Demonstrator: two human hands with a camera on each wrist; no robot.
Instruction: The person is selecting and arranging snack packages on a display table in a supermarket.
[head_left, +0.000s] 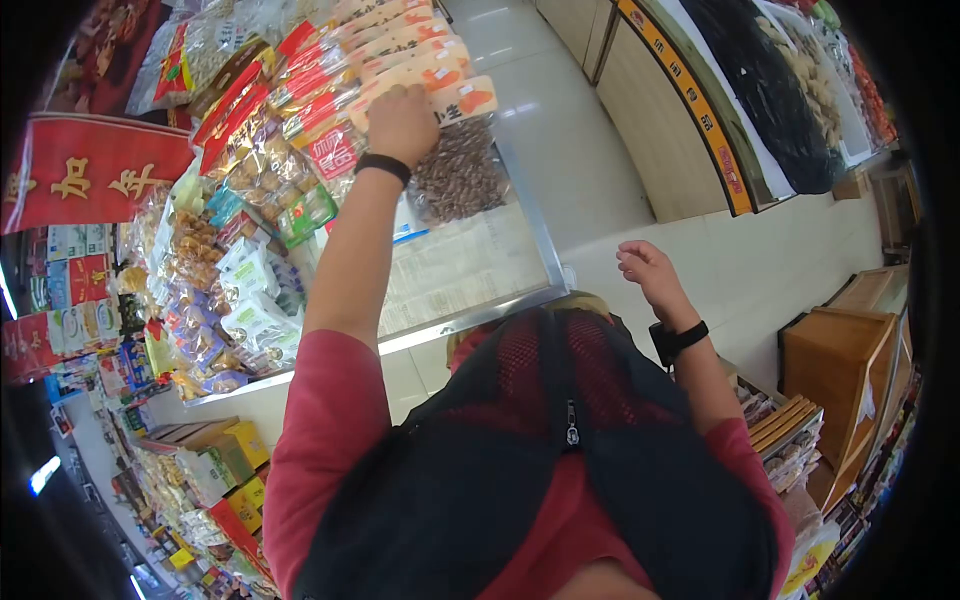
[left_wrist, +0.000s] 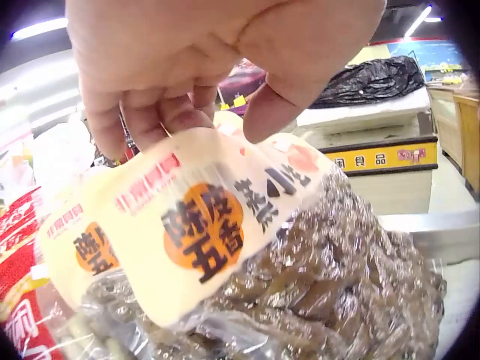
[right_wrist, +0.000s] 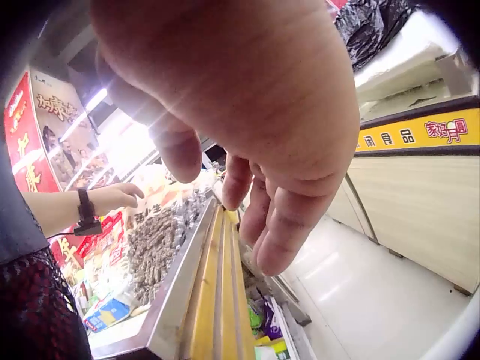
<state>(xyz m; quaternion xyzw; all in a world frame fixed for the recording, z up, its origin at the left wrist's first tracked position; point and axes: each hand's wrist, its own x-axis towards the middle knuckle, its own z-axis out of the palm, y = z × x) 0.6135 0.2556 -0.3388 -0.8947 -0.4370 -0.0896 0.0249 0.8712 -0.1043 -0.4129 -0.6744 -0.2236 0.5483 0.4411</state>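
Note:
In the left wrist view a snack bag [left_wrist: 322, 277] has a cream cardboard header printed in orange and black. Dark brown pieces fill its clear lower part. My left hand [head_left: 403, 125] is at the header's top edge and pinches it, thumb on one side and curled fingers on the other; the fingertips are partly hidden. Similar bags with cream headers [head_left: 400, 40] stand in a row behind it. My right hand [head_left: 655, 280] hangs in the air beside the display table, fingers loosely bent, holding nothing.
The display table [head_left: 470, 260] has a metal rim and a paper-lined front part. Red-topped packs [head_left: 250, 110] and white-green packets [head_left: 255, 290] crowd its left side. Across the aisle stands a counter [head_left: 655, 130] with a yellow sign strip. Wooden boxes [head_left: 840, 350] stand at right.

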